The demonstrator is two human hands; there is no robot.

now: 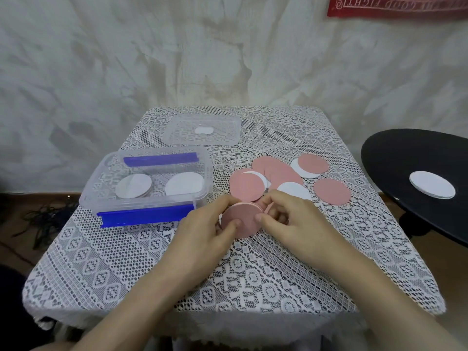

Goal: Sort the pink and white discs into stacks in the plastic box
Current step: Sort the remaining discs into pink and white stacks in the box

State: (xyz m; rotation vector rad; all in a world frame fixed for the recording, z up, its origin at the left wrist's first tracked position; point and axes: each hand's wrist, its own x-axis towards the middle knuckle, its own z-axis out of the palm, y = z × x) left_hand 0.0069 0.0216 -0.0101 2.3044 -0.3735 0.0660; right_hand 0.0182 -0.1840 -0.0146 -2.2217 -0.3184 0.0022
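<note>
Gripping a small pink stack (241, 220) between both hands, we held it low over the lace cloth (126, 262). The left hand (202, 231) curled round the stack's left edge, and the right hand (293, 221) pinched its right edge between thumb and fingers.

Just beyond the grip and to its right lay the loose discs (283, 173), pink and white, overlapping in a heap. One lone pink disc (332, 191) sat apart at the heap's right. Left of the grip and slightly beyond it stood the plastic box (87, 196), open, with blue clips on its long sides. Inside it were two white stacks (133, 186), side by side; we could see no pink disc in it.

We judged the sort to be partly done: the white discs were begun, the pink stack was not yet in the box, and the heap remained.

Farther beyond the grip lay the clear lid (222, 127), carrying a white label (204, 130) with no legible print. Far right, a white disc (432, 185) rested on a black round surface (395, 158). A red banner (395, 6) on the wall bore inverted lettering that we could not read reliably.
</note>
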